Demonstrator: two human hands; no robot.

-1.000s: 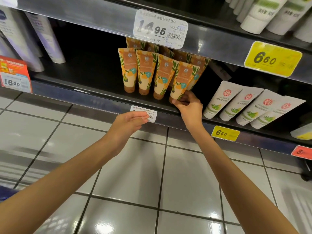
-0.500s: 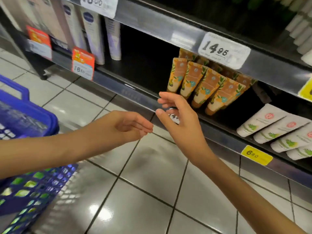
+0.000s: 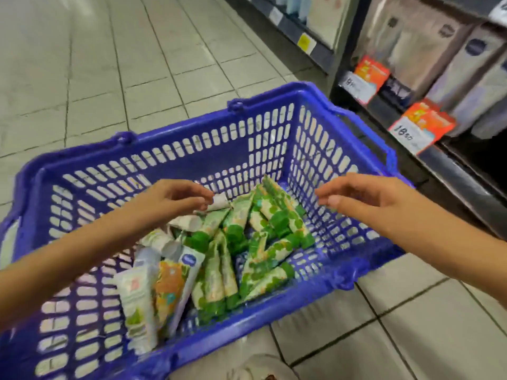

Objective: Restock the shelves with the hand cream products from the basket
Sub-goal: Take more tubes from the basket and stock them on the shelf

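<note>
Reaching over a blue plastic basket (image 3: 175, 149) on the tiled floor (image 3: 82, 64), a person's left hand (image 3: 175, 196) hovers with fingertips drawn together near a white tube end, its grip on nothing, while the right hand (image 3: 365, 198) hangs spread and empty above the basket's right wall. Green-capped hand cream tubes (image 3: 263, 242) lie heaped inside, beside an orange-patterned tube (image 3: 170, 286); their lettering is blurred. On the shelf (image 3: 452, 171) at right, an orange price tag (image 3: 419, 127) reads about "18.50".
</note>
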